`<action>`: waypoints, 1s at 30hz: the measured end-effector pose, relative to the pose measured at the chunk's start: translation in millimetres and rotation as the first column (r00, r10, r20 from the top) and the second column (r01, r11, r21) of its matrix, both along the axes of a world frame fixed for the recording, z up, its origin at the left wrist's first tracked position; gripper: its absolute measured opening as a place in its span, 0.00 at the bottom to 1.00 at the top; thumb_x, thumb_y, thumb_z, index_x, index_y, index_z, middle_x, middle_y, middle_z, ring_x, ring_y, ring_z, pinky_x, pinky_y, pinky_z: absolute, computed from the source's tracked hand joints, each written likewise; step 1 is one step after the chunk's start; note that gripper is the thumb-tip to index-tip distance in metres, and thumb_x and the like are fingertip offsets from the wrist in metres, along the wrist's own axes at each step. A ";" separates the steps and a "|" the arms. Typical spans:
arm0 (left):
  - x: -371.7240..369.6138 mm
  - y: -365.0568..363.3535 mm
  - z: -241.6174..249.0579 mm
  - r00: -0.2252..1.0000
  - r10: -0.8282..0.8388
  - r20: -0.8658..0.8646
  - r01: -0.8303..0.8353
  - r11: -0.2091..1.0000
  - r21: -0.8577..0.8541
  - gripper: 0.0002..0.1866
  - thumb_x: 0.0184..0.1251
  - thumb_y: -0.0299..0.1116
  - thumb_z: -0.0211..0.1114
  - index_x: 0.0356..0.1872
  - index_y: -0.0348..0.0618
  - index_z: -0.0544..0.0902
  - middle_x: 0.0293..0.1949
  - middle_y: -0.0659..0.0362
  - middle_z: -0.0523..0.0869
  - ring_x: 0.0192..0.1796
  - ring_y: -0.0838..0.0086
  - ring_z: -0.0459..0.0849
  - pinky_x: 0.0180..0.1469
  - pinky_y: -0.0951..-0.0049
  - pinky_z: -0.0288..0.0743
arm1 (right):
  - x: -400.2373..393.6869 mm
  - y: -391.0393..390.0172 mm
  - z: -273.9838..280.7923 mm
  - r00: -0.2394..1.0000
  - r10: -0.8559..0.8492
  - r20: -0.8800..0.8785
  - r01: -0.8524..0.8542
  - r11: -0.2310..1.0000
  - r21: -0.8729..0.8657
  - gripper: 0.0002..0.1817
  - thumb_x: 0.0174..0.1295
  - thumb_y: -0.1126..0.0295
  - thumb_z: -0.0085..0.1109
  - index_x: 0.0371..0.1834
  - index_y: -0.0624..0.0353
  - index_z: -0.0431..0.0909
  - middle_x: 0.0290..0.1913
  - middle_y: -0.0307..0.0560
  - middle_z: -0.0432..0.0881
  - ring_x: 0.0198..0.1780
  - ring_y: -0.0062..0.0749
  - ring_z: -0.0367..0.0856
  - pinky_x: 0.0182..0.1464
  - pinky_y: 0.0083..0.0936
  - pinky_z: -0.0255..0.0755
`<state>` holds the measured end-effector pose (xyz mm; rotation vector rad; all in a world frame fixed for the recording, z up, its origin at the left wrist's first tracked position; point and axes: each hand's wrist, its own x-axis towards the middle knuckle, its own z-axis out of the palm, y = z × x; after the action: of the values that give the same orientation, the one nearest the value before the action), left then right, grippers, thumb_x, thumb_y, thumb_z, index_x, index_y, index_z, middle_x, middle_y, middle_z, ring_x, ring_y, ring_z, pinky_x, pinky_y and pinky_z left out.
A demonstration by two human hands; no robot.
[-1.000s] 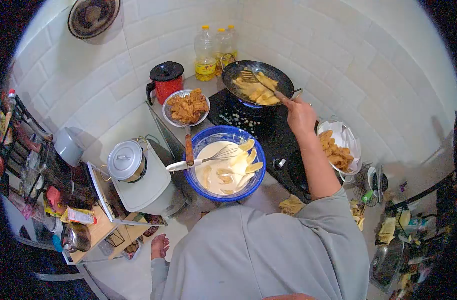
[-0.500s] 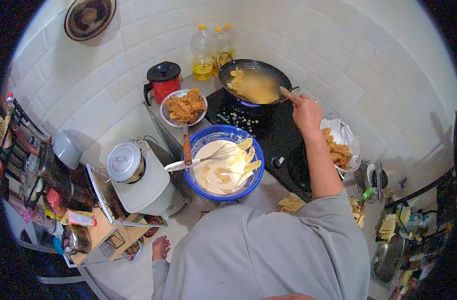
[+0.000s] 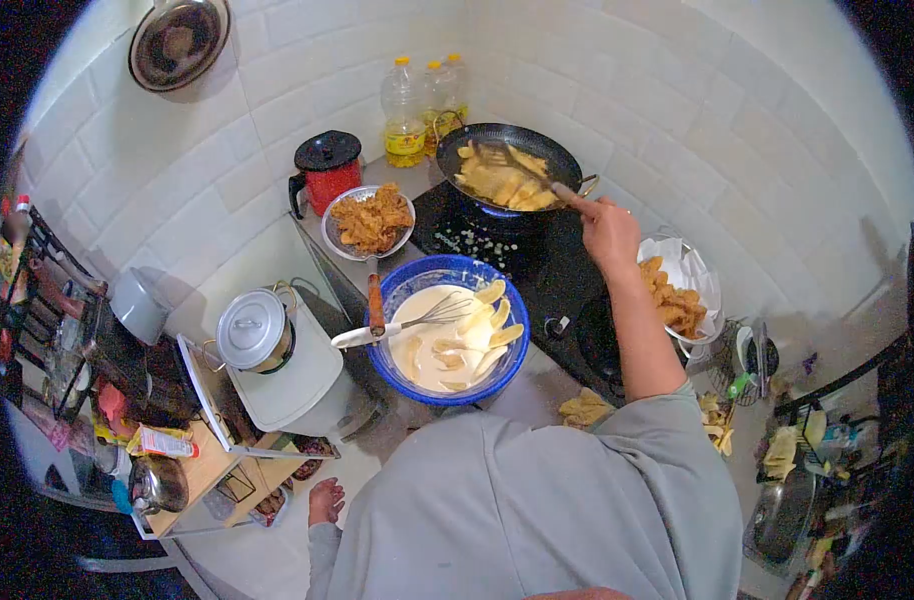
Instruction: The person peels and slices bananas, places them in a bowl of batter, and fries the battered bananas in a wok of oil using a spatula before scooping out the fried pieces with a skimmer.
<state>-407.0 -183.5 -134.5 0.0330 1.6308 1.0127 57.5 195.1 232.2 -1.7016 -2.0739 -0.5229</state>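
Observation:
My right hand (image 3: 610, 232) is closed round the handle of a metal spatula (image 3: 530, 176), whose slotted head lies over battered pieces frying in the black wok (image 3: 514, 132). The wok stands on the lit burner of the stove. Down at my left side hangs my left hand (image 3: 326, 500), away from everything, fingers loosely apart and nothing in it. Nearest to my body is a blue bowl (image 3: 518, 368) of pale batter with banana-like slices. A whisk (image 3: 432, 314) and the wooden handle of a strainer (image 3: 374, 222) rest across its left side; fried pieces fill the strainer.
Behind the strainer stand a red pot (image 3: 329, 172) and oil bottles (image 3: 404, 110). Right of the stove, a paper-lined basket (image 3: 699, 268) holds fried pieces. A lidded pot (image 3: 251, 330) sits on a white container at left, beside a shelf cart (image 3: 192, 475).
The spatula has moved left over the wok, and its head now shows above the food. The wok's contents, blurred before, are now distinct. My left hand hangs much as before.

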 end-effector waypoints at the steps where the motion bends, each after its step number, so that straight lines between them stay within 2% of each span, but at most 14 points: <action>1: 0.8 1.4 3.1 1.000 -0.002 -0.001 0.002 1.000 -0.001 0.10 0.58 0.37 0.60 0.41 0.51 0.76 0.27 0.64 0.78 0.30 0.75 0.75 0.36 0.66 0.69 | 3.3 4.9 -2.7 1.000 -0.017 -0.020 0.018 0.999 0.041 0.28 0.55 0.74 0.48 0.54 0.21 0.73 0.30 0.48 0.78 0.31 0.45 0.81 0.31 0.38 0.75; 3: 1.4 6.1 10.3 0.999 -0.030 -0.034 0.025 0.992 -0.125 0.10 0.58 0.37 0.61 0.40 0.51 0.76 0.27 0.64 0.78 0.30 0.75 0.75 0.36 0.65 0.69 | 7.4 11.9 -6.7 0.998 -0.036 -0.043 0.039 0.996 0.082 0.28 0.55 0.74 0.48 0.55 0.21 0.72 0.29 0.48 0.78 0.31 0.45 0.81 0.31 0.38 0.75; 7: 0.4 5.2 3.9 0.999 -0.004 -0.052 0.002 0.999 -0.044 0.10 0.57 0.37 0.62 0.40 0.52 0.76 0.27 0.64 0.78 0.29 0.75 0.76 0.35 0.65 0.69 | 3.8 12.8 -5.5 0.990 -0.141 -0.026 0.143 0.986 0.088 0.28 0.55 0.74 0.49 0.55 0.22 0.72 0.29 0.48 0.78 0.32 0.46 0.81 0.32 0.39 0.76; 9: -5.3 4.4 -3.2 1.000 -0.004 0.028 0.005 0.999 -0.043 0.11 0.56 0.36 0.62 0.40 0.51 0.76 0.27 0.63 0.78 0.28 0.75 0.76 0.33 0.66 0.69 | 4.3 13.9 -6.6 0.984 -0.174 -0.038 0.177 0.981 0.074 0.28 0.54 0.74 0.50 0.55 0.22 0.73 0.30 0.48 0.78 0.32 0.46 0.81 0.33 0.39 0.76; 12: 15.5 10.3 36.2 0.997 0.069 -0.044 -0.071 0.997 -0.027 0.11 0.56 0.36 0.62 0.40 0.51 0.76 0.28 0.62 0.78 0.28 0.75 0.76 0.32 0.68 0.69 | 8.0 16.9 -12.8 0.988 -0.143 -0.059 0.146 0.987 0.066 0.28 0.53 0.74 0.50 0.53 0.24 0.74 0.30 0.48 0.78 0.33 0.46 0.81 0.34 0.39 0.76; 17: 0.5 -0.5 2.9 0.999 0.045 0.009 -0.045 0.999 -0.004 0.11 0.57 0.36 0.61 0.41 0.51 0.76 0.28 0.62 0.78 0.27 0.75 0.76 0.30 0.68 0.69 | 3.1 -3.5 4.1 0.989 -0.147 -0.013 0.146 0.987 -0.064 0.27 0.53 0.75 0.50 0.51 0.24 0.76 0.31 0.48 0.78 0.35 0.46 0.81 0.36 0.39 0.76; 21: -6.5 -2.5 -14.4 0.998 0.007 0.066 -0.007 1.000 -0.004 0.10 0.58 0.37 0.60 0.42 0.51 0.76 0.27 0.63 0.77 0.26 0.76 0.75 0.29 0.70 0.69 | 9.2 -8.5 10.2 0.973 -0.228 0.044 0.229 0.973 -0.037 0.26 0.53 0.76 0.49 0.50 0.26 0.78 0.33 0.47 0.79 0.35 0.44 0.81 0.37 0.39 0.76; 22: -4.4 -1.3 -11.7 0.998 0.006 0.068 -0.006 1.000 -0.004 0.10 0.58 0.37 0.60 0.42 0.51 0.76 0.27 0.63 0.77 0.26 0.76 0.75 0.29 0.70 0.69 | 13.7 -9.4 12.6 0.971 -0.236 0.049 0.236 0.972 0.001 0.26 0.53 0.76 0.49 0.49 0.27 0.78 0.32 0.47 0.79 0.34 0.44 0.81 0.36 0.39 0.76; 24: -0.2 2.2 -4.3 0.994 -0.105 -0.040 0.103 0.994 -0.042 0.10 0.59 0.37 0.60 0.41 0.51 0.76 0.28 0.62 0.77 0.27 0.76 0.75 0.29 0.70 0.69 | 19.5 -14.4 20.4 0.967 -0.247 0.055 0.245 0.969 0.038 0.25 0.53 0.76 0.48 0.48 0.28 0.79 0.32 0.47 0.79 0.34 0.44 0.81 0.36 0.39 0.76; 26: -2.1 1.8 -7.9 0.997 -0.080 -0.017 0.080 0.996 -0.035 0.10 0.59 0.37 0.60 0.41 0.51 0.76 0.28 0.62 0.77 0.27 0.77 0.75 0.29 0.70 0.69 | 22.0 -25.0 34.8 0.979 -0.202 -0.032 0.204 0.975 0.086 0.14 0.54 0.72 0.54 0.39 0.40 0.84 0.30 0.44 0.79 0.34 0.45 0.80 0.36 0.39 0.74; 30: -4.0 1.9 -16.4 0.998 -0.066 -0.020 0.064 0.996 -0.057 0.10 0.60 0.37 0.59 0.42 0.51 0.76 0.28 0.63 0.77 0.27 0.76 0.75 0.29 0.70 0.68 | 23.5 -43.6 51.7 0.988 -0.154 0.004 0.153 0.984 0.088 0.14 0.53 0.73 0.54 0.37 0.40 0.84 0.29 0.42 0.79 0.34 0.45 0.80 0.35 0.39 0.73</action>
<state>-410.9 -181.6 -150.9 0.0593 1.6668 0.9194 81.0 151.6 283.9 -1.8198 -1.9067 -0.6622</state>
